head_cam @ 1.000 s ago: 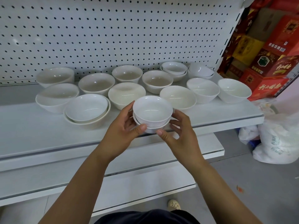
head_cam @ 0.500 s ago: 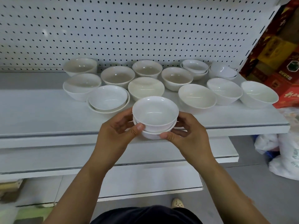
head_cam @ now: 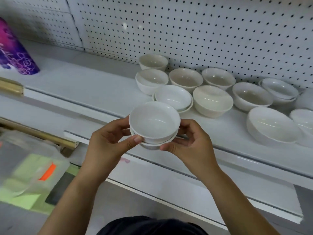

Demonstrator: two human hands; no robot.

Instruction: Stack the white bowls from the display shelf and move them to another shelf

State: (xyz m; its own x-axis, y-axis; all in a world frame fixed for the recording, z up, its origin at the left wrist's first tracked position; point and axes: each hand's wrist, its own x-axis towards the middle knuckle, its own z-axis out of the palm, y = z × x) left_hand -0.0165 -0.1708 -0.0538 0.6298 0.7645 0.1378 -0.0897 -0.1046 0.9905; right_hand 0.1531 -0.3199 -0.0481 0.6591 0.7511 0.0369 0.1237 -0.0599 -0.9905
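Observation:
A small stack of two white bowls (head_cam: 154,123) is lifted in front of the shelf edge. My left hand (head_cam: 108,143) grips its left side, thumb on the lower rim. My right hand (head_cam: 191,143) grips the right side with curled fingers. Behind, on the white display shelf (head_cam: 94,92), stand several more white and cream bowls (head_cam: 212,100), some nested in pairs, such as the pair (head_cam: 173,98) just behind the held stack.
A white pegboard (head_cam: 186,28) backs the shelf. A purple patterned cylinder (head_cam: 15,53) stands at the far left. Lower shelves (head_cam: 186,189) jut out below. A clear plastic bin (head_cam: 28,165) with green and orange contents sits at lower left.
My view has swung left, so the shelved bowls now lie to the right. Both hands still hold the two-bowl stack, carried leftwards along the shelf front.

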